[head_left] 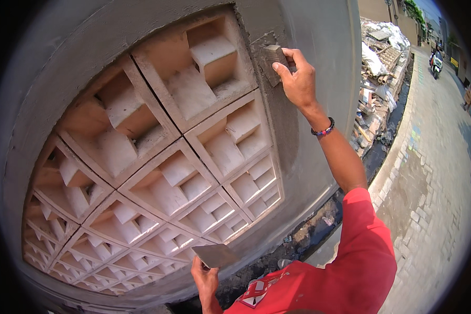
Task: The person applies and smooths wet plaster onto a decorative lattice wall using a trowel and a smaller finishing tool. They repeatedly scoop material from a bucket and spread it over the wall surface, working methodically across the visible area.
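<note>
My right hand [300, 81] is raised at the upper right. Its fingers close on the block-shaped grip of a small flat trowel [272, 56], whose blade lies against the wall. Rough wet mortar surrounds the blade, and a darker damp strip of plaster [283, 123] runs down beside the panel. That panel of pale pinkish ventilation blocks [182, 133] fills the middle and left. Low in front of me, my left hand [206, 282] pinches a thin flat grey scraper plate [214, 255] near the panel's bottom edge. Whether that plate has a handle is hidden.
A narrow dark ditch [311, 230] follows the wall's foot. Rubble, sacks and bamboo [377, 68] are heaped beyond the wall's end. At right runs a paved lane [434, 172], with a rider on a white motor scooter [436, 63] in the distance.
</note>
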